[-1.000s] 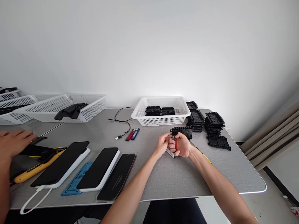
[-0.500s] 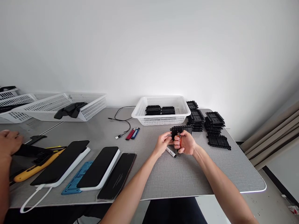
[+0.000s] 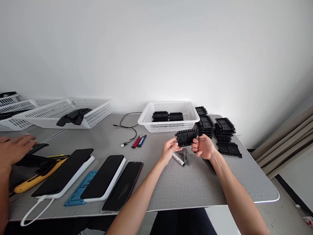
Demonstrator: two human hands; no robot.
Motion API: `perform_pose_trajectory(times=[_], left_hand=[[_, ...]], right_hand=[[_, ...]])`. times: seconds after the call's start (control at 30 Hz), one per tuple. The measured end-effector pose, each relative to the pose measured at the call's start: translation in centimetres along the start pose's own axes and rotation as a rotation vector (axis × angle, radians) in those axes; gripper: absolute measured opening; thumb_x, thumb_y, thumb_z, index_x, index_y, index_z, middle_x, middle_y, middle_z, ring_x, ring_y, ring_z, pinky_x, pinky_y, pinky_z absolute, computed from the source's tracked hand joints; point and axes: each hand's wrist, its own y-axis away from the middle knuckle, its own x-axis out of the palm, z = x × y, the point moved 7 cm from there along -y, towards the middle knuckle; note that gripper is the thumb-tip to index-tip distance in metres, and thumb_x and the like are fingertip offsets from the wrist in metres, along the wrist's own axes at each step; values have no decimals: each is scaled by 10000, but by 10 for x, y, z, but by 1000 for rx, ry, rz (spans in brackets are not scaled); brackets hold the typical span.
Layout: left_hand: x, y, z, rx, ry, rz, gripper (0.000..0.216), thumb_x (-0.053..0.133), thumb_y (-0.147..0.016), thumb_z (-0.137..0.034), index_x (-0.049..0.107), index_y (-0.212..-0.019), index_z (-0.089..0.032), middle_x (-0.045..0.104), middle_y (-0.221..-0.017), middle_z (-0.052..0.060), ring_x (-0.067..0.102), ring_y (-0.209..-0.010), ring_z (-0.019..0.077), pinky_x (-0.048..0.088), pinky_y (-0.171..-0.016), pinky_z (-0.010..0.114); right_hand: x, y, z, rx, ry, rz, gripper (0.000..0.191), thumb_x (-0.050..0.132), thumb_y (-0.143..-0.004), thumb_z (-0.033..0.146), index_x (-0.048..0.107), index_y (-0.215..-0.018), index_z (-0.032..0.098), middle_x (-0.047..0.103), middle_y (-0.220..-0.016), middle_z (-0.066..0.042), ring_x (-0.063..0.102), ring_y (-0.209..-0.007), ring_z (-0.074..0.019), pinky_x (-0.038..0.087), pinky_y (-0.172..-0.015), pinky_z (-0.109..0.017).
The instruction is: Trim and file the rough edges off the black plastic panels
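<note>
My left hand is closed on the left end of a black plastic part, a flat rectangle with toothed edges, held tilted above the table. In my right hand is an orange lighter, gripped upright at the part's right end. Whether a flame burns I cannot tell. Beneath the part lie a white marker and a crumpled grey cloth. A dark object, partly hidden, lies under my right wrist.
Behind my hands stands a white basket holding similar black parts. Stacks of them fill the right. Red and blue lighters lie near a cable. Phones lie left. Another person's hand reaches in at far left.
My right hand has moved right with the lighter, from the part's left portion to its right end. The part now shows its broad face. The other person's hand has shifted right.
</note>
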Motion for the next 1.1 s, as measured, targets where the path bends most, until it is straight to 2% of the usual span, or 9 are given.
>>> perform_pose_trajectory(times=[0.3, 0.57, 0.87, 0.97, 1.1], left_hand=[[3, 2, -3, 15, -28, 3, 667, 827, -662, -453, 631, -1185, -88, 753, -887, 113, 731, -837, 271, 593, -867, 488], [12, 5, -3, 27, -78, 70, 645, 788, -695, -500, 634, -1169, -90, 748, -990, 149, 731, -872, 288, 596, -851, 487], [27, 11, -2, 64, -185, 126, 532, 702, -773, -494, 664, -1148, -119, 757, -953, 117, 729, -826, 256, 604, -829, 460], [27, 12, -3, 74, -200, 103, 503, 696, -775, -493, 675, -1123, -130, 760, -936, 108, 729, -819, 245, 606, -823, 440], [21, 10, -1, 42, -119, 33, 596, 752, -723, -498, 643, -1162, -110, 759, -908, 111, 731, -808, 258, 605, -812, 446]], right_hand=[[-2, 3, 3, 7, 8, 13, 224, 476, -666, 352, 304, -737, 228, 313, -623, 19, 319, -540, -127, 122, -400, -143], [6, -9, -16, 76, 89, 2, 218, 454, -676, 377, 305, -731, 228, 304, -612, 20, 304, -525, -122, 104, -409, -150], [17, -20, -38, 110, 228, 31, 203, 440, -695, 397, 350, -727, 218, 297, -626, 26, 268, -521, -109, 99, -395, -151], [22, -18, -39, 79, 281, 47, 216, 454, -722, 410, 361, -734, 216, 305, -634, 28, 266, -525, -105, 103, -395, -151], [33, -11, -32, -32, 368, 119, 292, 496, -796, 486, 408, -764, 210, 352, -667, 29, 296, -549, -101, 139, -404, -153]])
